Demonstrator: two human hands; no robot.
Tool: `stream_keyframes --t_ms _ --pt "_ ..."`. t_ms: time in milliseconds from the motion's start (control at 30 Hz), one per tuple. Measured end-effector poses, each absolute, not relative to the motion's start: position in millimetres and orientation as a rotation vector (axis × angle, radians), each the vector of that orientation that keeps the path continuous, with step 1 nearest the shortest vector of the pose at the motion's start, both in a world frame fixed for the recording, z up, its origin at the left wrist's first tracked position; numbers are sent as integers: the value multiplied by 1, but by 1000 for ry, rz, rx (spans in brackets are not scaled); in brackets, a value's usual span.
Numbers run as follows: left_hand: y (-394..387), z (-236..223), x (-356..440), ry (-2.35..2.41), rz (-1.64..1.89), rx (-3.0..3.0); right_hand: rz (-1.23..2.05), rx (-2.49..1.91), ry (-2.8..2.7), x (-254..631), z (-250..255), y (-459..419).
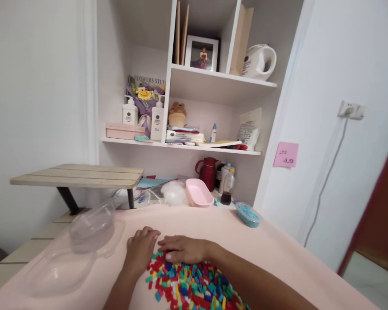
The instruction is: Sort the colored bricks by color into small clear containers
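Observation:
A spread heap of small colourful plastic pieces [194, 284], in red, blue, green, yellow and white, lies on the pink tabletop [278, 267]. My right hand [186, 249] lies flat over the heap's far edge, palm down with fingers stretched to the left. Just beside its fingertips, at the heap's far left corner, my left hand [142, 247] rests on the table. Its fingers are loosely bent and its thumb points right; I see nothing held in it. The palms of both hands are hidden.
Clear plastic containers [92, 226] stand at the left, near a small wooden stand [79, 174]. A tub of blue pieces [247, 214] sits at the far right. Behind are a pink tray [199, 192], a bottle of dark liquid [226, 189], a red jug [208, 173] and white shelves [213, 148].

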State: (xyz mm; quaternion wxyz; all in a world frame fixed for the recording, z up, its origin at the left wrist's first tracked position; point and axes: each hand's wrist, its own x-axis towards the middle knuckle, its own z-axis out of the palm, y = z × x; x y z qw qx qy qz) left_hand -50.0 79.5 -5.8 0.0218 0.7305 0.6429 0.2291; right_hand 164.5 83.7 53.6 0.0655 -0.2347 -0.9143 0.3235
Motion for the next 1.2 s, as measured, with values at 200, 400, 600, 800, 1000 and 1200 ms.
stream_keyframes --t_ms 200,400,600,800,1000,1200 --pt "81 -4 -55 1939 697 2283 1078 -787 -2401 237 93 26" --pt "85 3 -53 1966 627 2256 654 -1400 -2136 348 71 -53" --pt "88 11 -53 1911 499 2319 466 -1665 -2194 408 41 -117" --pt "76 23 -54 1856 350 2403 526 -1713 -2215 412 23 -129" --pt "45 12 -35 1971 278 2312 446 -1671 -2256 408 11 -126" --pt "22 2 -20 2036 287 2285 375 -1607 -2318 381 7 -110"
